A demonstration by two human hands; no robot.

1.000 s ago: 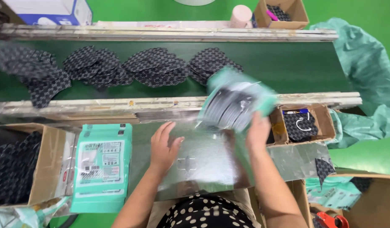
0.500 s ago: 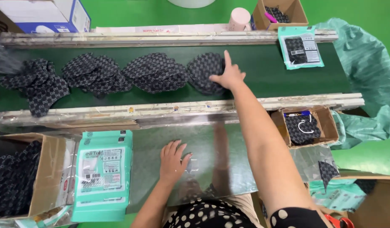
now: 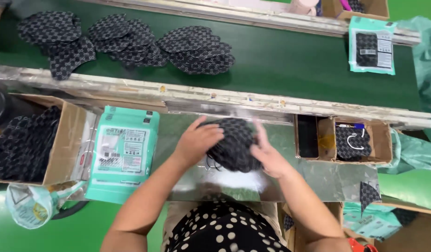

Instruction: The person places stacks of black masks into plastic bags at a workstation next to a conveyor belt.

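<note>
My left hand (image 3: 197, 140) and right hand (image 3: 267, 156) both close around a stack of dark patterned masks (image 3: 232, 142), fingers curled over its edges, left on the near-left side and right on the right side, so the bundle sits squarely between them over the shiny metal worktop (image 3: 318, 179). The stack's longer side seems to run left to right, though blur softens its outline. Just left of my left hand lies a pile of teal printed pouches (image 3: 124, 151), nearer that hand than the other. Beyond them, an open cardboard box (image 3: 61, 144) holds more masks. Across the rail, the green belt (image 3: 290, 60) carries loose mask heaps (image 3: 127, 42) and one filled pouch (image 3: 371, 44) far right.
</note>
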